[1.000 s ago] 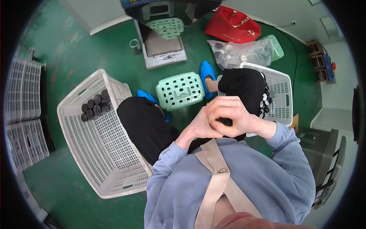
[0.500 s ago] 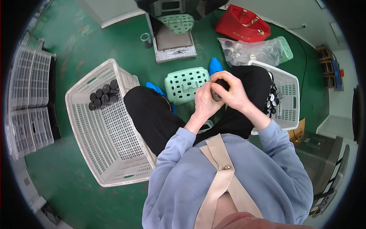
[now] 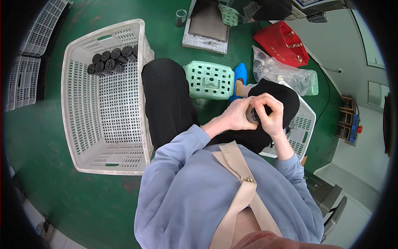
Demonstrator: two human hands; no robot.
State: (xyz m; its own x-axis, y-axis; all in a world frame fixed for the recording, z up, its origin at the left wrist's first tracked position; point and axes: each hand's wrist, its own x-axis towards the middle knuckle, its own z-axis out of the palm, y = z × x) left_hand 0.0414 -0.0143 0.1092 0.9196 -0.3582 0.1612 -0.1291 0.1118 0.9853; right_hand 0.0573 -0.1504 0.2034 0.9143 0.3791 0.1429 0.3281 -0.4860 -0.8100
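Above my lap, both hands are together on a small dark cylindrical jar. My left hand is wrapped round its body from the left. My right hand is closed at its top end from the right, fingers bent over it. Much of the jar is hidden by my fingers, so I cannot tell whether a lid is on. To my left, several black-topped cylindrical jars stand grouped in the far part of a large white plastic crate.
A pale green plastic stool stands ahead, between my feet. Beyond it are a platform scale, a clear glass, a red tote bag and a clear plastic bag. A second white crate is at my right, partly behind my leg.
The whole view has shifted and turned. My hands still hold the jar, now further right and lower over my right thigh. My right fingers have shifted on its top end.
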